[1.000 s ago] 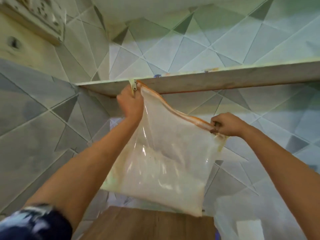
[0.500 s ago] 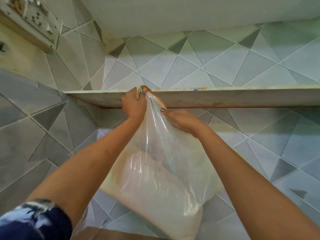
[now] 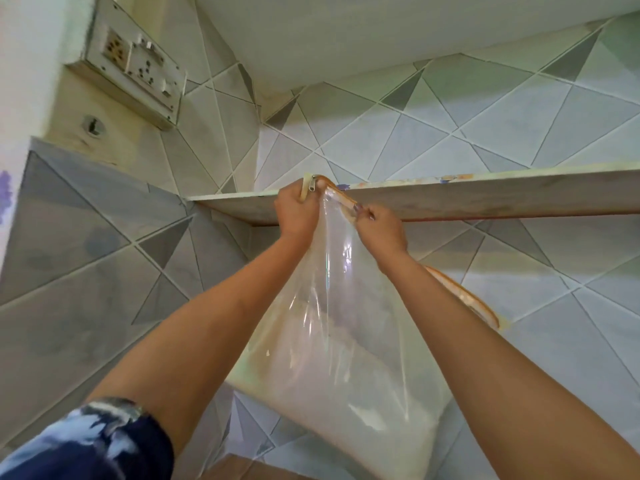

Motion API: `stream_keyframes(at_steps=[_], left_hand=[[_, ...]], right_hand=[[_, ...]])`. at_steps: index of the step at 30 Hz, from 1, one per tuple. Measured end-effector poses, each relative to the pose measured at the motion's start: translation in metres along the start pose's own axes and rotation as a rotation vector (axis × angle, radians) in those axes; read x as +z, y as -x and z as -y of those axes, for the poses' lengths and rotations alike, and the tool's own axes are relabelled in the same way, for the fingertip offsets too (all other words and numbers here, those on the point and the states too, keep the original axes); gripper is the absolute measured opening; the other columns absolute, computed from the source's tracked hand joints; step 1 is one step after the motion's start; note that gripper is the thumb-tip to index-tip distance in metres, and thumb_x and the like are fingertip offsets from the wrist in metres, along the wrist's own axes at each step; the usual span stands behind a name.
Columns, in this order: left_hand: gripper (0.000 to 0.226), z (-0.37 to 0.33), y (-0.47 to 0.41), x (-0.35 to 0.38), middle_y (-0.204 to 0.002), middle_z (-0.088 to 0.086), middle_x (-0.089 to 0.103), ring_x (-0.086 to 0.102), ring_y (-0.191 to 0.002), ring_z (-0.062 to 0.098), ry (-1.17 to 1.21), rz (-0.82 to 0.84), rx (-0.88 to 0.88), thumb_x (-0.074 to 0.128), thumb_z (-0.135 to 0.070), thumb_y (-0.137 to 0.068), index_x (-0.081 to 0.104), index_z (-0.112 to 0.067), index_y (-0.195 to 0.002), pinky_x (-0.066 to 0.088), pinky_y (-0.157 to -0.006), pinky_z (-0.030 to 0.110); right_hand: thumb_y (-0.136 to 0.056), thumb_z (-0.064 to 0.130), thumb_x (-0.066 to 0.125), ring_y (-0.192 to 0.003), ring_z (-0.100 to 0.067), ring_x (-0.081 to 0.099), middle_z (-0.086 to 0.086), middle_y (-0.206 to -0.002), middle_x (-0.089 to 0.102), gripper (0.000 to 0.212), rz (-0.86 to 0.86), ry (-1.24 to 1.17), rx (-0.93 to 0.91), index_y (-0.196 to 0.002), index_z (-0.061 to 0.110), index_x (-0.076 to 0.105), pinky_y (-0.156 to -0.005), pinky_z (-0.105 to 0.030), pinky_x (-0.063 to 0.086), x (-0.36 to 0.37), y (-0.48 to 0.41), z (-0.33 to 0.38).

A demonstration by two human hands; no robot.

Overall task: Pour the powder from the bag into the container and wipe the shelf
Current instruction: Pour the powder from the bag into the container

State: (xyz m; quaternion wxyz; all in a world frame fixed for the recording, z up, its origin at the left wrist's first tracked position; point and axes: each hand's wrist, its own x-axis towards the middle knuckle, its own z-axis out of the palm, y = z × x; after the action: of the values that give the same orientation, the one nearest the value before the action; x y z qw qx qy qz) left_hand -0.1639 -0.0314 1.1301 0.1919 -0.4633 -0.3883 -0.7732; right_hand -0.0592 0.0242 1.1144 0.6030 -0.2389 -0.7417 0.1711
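Note:
A clear plastic zip bag (image 3: 346,341) with an orange zipper strip hangs in front of me, white powder settled in its lower part. My left hand (image 3: 296,213) grips the bag's top corner by the metal zipper pull, level with the front edge of the shelf (image 3: 502,199). My right hand (image 3: 379,230) pinches the orange zipper strip close beside the left hand. The far end of the strip droops free behind my right forearm. No container is in view.
The shelf runs across the tiled wall at hand height, with small coloured bits along its top edge. A socket and switch box (image 3: 131,74) sits on the left wall. A brown wooden surface (image 3: 235,471) shows at the bottom edge.
My right hand has slid left along the zipper strip from the bag's far corner to just beside my left hand. The view has tilted upward.

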Motion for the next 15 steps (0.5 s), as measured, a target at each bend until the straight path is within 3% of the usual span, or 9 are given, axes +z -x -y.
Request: stream_keyframes(at_steps=[1, 3, 5, 8, 11, 13, 15], left_hand=[[0.012, -0.005, -0.001, 0.001, -0.068, 0.002, 0.058, 0.049, -0.062, 0.008, 0.008, -0.001, 0.014, 0.06, -0.017, -0.088, 0.065, -0.014, -0.078, 0.039, -0.055, 0.011], [0.013, -0.007, -0.002, 0.006, -0.069, 0.006, 0.056, 0.048, -0.063, 0.012, 0.014, 0.017, 0.023, 0.06, -0.017, -0.088, 0.064, -0.013, -0.077, 0.04, -0.057, 0.019], [0.014, -0.003, 0.0, 0.011, -0.069, 0.008, 0.055, 0.049, -0.066, 0.015, 0.024, 0.05, 0.022, 0.06, -0.015, -0.088, 0.066, -0.009, -0.077, 0.04, -0.062, 0.026], [0.012, 0.004, 0.006, 0.014, -0.067, 0.004, 0.057, 0.049, -0.066, 0.014, 0.023, 0.08, 0.005, 0.061, -0.017, -0.088, 0.071, -0.011, -0.085, 0.041, -0.063, 0.027], [0.012, 0.01, 0.009, 0.013, -0.067, 0.002, 0.059, 0.052, -0.07, 0.017, -0.007, 0.087, 0.015, 0.061, -0.02, -0.088, 0.073, -0.017, -0.087, 0.043, -0.067, 0.029], [0.016, 0.007, 0.002, 0.008, -0.062, -0.001, 0.057, 0.053, -0.069, 0.019, 0.007, 0.1, -0.014, 0.063, -0.021, -0.085, 0.067, -0.024, -0.07, 0.043, -0.067, 0.032], [0.012, 0.001, -0.011, -0.001, -0.064, 0.001, 0.059, 0.052, -0.068, 0.018, -0.015, 0.134, -0.015, 0.066, -0.026, -0.081, 0.066, -0.02, -0.07, 0.042, -0.066, 0.032]], right_hand=[[-0.096, 0.036, 0.039, -0.085, -0.024, 0.052, -0.007, -0.088, 0.057, 0.035, 0.049, -0.07, 0.019, -0.075, 0.016, 0.059, -0.075, -0.032, 0.04, -0.001, -0.004, 0.003], [-0.094, 0.043, 0.041, -0.091, -0.024, 0.057, -0.008, -0.097, 0.064, 0.039, 0.135, -0.185, 0.048, -0.086, 0.012, 0.065, -0.085, -0.036, 0.046, -0.004, -0.01, 0.003], [-0.091, 0.043, 0.051, -0.08, -0.021, 0.057, -0.008, -0.086, 0.062, 0.035, 0.198, -0.276, 0.04, -0.082, 0.012, 0.065, -0.074, -0.031, 0.046, -0.009, -0.012, -0.003], [-0.088, 0.023, 0.061, -0.06, -0.016, 0.042, -0.005, -0.064, 0.048, 0.024, 0.187, -0.35, 0.02, -0.066, 0.015, 0.056, -0.056, -0.026, 0.031, -0.01, -0.007, -0.018], [-0.087, 0.024, 0.061, -0.057, -0.018, 0.041, 0.0, -0.055, 0.044, 0.033, 0.037, -0.21, 0.023, -0.056, 0.019, 0.051, -0.058, -0.027, 0.031, 0.001, -0.004, -0.022], [-0.088, 0.027, 0.057, -0.069, -0.023, 0.05, -0.004, -0.068, 0.056, 0.023, -0.049, -0.106, 0.014, -0.067, 0.019, 0.059, -0.064, -0.028, 0.036, 0.008, -0.006, -0.01], [-0.089, 0.026, 0.055, -0.084, -0.028, 0.056, -0.011, -0.089, 0.065, 0.015, -0.125, -0.028, 0.006, -0.088, 0.018, 0.068, -0.069, -0.028, 0.037, 0.011, -0.009, 0.007]])
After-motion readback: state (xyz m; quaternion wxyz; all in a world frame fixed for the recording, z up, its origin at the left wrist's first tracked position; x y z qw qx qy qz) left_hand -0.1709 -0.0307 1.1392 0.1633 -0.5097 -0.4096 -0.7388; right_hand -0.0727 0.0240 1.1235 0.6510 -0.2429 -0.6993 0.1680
